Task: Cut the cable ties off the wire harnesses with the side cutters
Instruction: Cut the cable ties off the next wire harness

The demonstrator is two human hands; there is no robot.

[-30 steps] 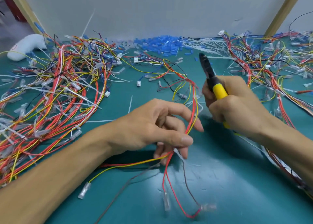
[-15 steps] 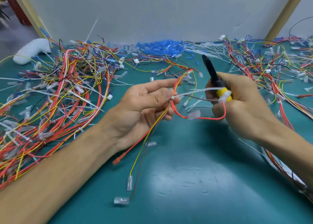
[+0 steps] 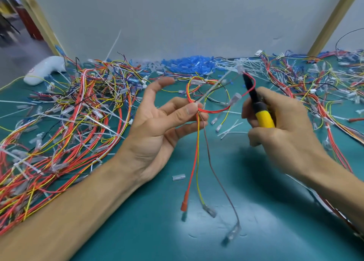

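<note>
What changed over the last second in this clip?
The left hand turned palm-up and lifted the thin red, yellow and brown wire harness; its red loop now reaches the tip of the yellow-handled side cutters, which the right hand still grips.

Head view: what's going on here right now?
A person is stripping cable ties from wire harnesses. The left hand pinches a small harness at its white cable tie, loose ends dangling over the teal mat. The right hand grips the yellow-handled side cutters, tip raised beside the loop, not on the tie. Harness piles lie on both sides.
</note>
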